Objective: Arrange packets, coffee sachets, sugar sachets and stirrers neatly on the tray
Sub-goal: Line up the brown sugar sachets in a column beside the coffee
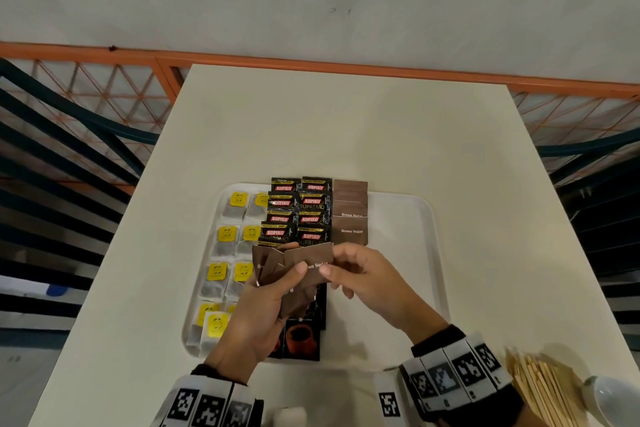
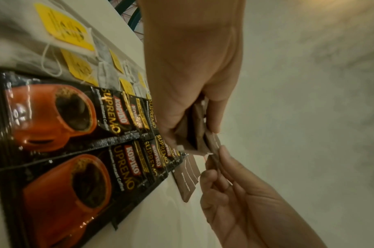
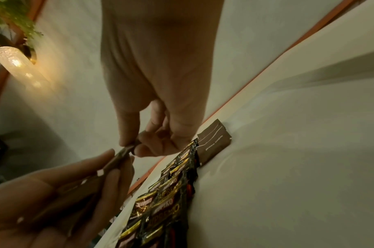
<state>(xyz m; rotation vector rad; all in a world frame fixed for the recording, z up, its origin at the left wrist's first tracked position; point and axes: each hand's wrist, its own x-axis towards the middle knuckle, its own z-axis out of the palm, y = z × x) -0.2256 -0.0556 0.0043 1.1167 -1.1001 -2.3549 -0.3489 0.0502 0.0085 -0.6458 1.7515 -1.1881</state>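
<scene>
A white tray point(image 1: 429, 218) lies on the cream table. On it are tea bags point(image 1: 225, 236) with yellow tags at the left, black Kopiko coffee sachets point(image 1: 298, 208) in two middle columns, and overlapping brown sugar sachets point(image 1: 349, 215) at the far right of them. My left hand point(image 1: 294, 274) grips a fan of several brown sugar sachets point(image 1: 273, 263) above the tray's middle. My right hand point(image 1: 332, 263) pinches the right end of the front sachet point(image 1: 315, 263) in that fan. In the left wrist view the same pinch point(image 2: 213, 159) meets the held sachets point(image 2: 194, 127).
A bundle of wooden stirrers point(image 1: 543, 388) stands at the table's near right corner beside a clear rounded object point(image 1: 609, 395). A small white object point(image 1: 287, 416) sits at the near edge. Dark slatted chairs point(image 1: 52, 184) flank the table. The tray's right half point(image 1: 398, 288) is bare.
</scene>
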